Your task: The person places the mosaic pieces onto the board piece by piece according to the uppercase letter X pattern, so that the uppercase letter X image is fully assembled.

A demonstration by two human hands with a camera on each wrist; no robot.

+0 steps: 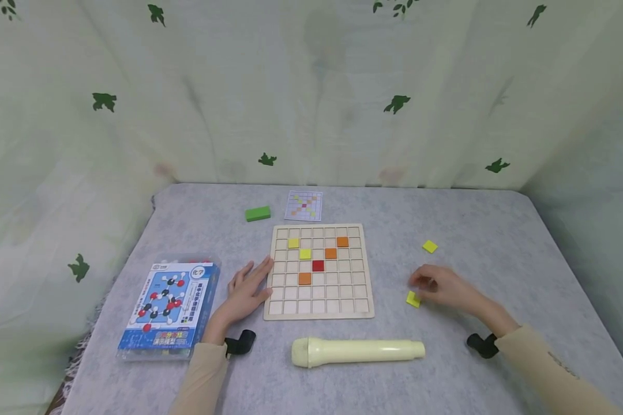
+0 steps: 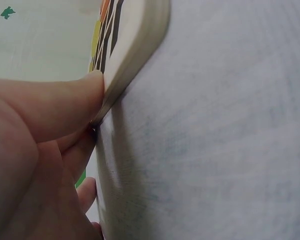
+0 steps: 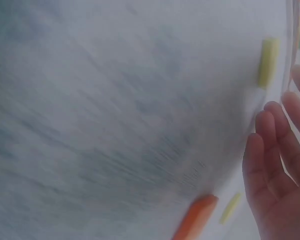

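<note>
Left hand (image 1: 246, 294) lies with its fingers stretched out and apart, fingertips and thumb touching the left edge of the gridded wooden board (image 1: 332, 293). Right hand (image 1: 446, 291), its fingers loosely bent, is just beside a near yellow tile (image 1: 413, 299) to the right of the board; whether the thumb touches that tile cannot be told. Picking it up seems best done by its opposite edges, between thumb and forefinger, with the left hand bracing the board so that loose pieces do not slip out of line. Lowering a tile level, squared to its cell, should seat it cleanly.

On the board sit two yellow pieces (image 1: 305, 254), three orange pieces (image 1: 330, 253) and a red piece (image 1: 318, 266). A far yellow tile (image 1: 430, 246) lies beyond the right hand. Past the board, towards the far edge of the surface (image 1: 394, 213), are a pattern card (image 1: 303, 206), handy for checking cells, and a green block (image 1: 258, 214). A microphone (image 1: 358, 351) lies towards the near edge, and a boxed set (image 1: 168, 305) near the left edge.
</note>
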